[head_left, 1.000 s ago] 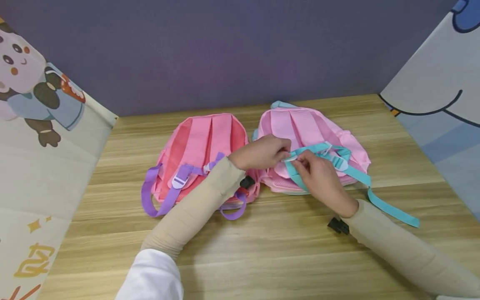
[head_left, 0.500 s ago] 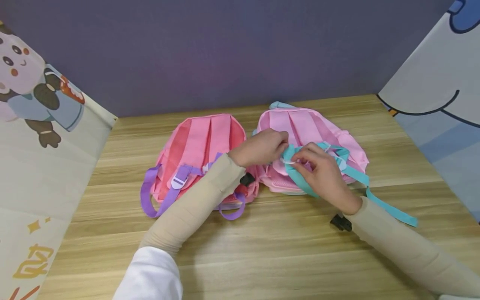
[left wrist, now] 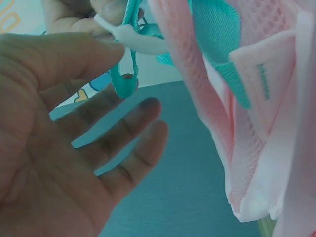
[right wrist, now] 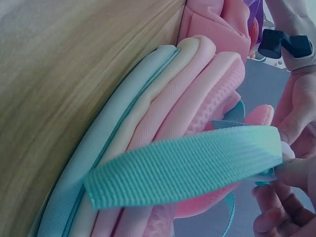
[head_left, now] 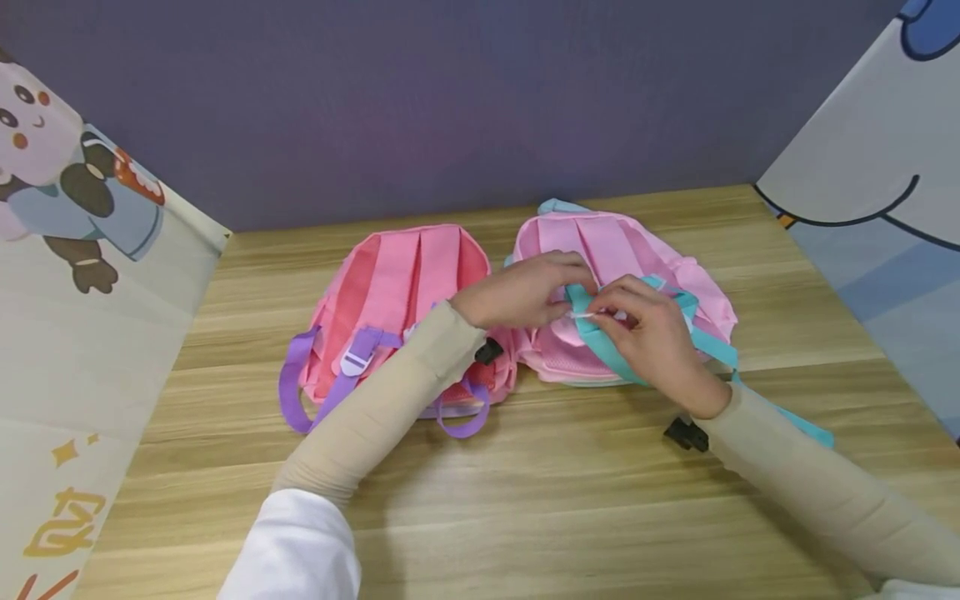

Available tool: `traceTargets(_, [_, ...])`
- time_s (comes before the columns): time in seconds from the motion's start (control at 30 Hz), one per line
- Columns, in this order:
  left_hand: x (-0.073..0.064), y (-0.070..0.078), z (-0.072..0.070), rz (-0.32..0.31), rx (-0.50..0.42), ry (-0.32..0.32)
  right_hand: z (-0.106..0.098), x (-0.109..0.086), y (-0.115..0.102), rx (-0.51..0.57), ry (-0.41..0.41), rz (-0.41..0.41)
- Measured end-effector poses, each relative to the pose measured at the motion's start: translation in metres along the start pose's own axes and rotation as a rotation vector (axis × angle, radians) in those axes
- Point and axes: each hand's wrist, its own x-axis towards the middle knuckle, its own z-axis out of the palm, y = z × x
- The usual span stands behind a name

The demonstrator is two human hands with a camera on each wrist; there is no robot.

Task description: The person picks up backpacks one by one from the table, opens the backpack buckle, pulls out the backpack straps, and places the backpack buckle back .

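Wooden tabletop (head_left: 525, 508) | left hand (head_left: 517, 292) touching turquoise strap (head_left: 606, 348), partly hidden, cannot tell grip | right hand (head_left: 660, 342) pinching white buckle (left wrist: 140, 40)

Left arm, one, beige sleeve (head_left: 382, 408) over the forearm and white sleeve (head_left: 296, 542) farther up, slanting from lower left up to a left hand (head_left: 521, 292) turned inward, its thumb (left wrist: 64, 57) extended, three fingers (left wrist: 133, 153) spread and lightly bent. Right arm, one, second beige sleeve (head_left: 817, 492), reaching in from lower right; right hand (head_left: 652, 333) arched at the knuckles, thumb and forefinger converging near the left's fingertips.
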Motion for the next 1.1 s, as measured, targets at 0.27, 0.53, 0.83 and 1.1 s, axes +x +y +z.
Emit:
traceTargets(0.27, [-0.0005,-0.0014,0.0015,0.059,-0.021,0.053,0.0006,0.0005,0.0017,0.009,0.009,0.000])
traceTargets(0.53, [-0.0010,-0.0001,0.0025,0.042,0.063,0.103,0.0001,0.0025,0.0014,0.020,0.002,-0.010])
traceTargets(0.83, [-0.0008,0.0018,0.0022,-0.015,0.087,0.225,0.0005,-0.0007,0.0007,0.046,-0.027,0.023])
traceTargets(1.1, [-0.0019,0.0005,-0.0034,-0.082,0.058,0.289,-0.0013,-0.0068,0.0007,0.022,-0.063,0.024])
